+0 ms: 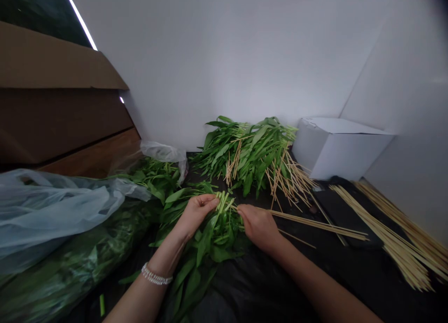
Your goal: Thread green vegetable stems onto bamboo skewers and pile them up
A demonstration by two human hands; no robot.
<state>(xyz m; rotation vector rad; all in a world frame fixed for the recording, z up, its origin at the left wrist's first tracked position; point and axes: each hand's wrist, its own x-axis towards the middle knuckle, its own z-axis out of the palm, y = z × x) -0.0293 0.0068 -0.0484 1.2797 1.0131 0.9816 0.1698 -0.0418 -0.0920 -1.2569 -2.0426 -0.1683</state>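
Observation:
My left hand, with a beaded bracelet on its wrist, pinches the pale cut ends of several leafy green stems. Their leaves hang down toward me over the black surface. Close on the right, my right hand is closed around a few long bamboo skewers, which stick out to the right. The skewers' near tips meet the stem ends between my hands; whether they pierce the stems is too small to tell. More loose leaves lie under and behind my left hand.
Leafy bunches on skewers lie against the white wall. A white box stands at back right, with bundles of bare skewers nearer me. Plastic bags of greens fill the left, beside a cardboard box.

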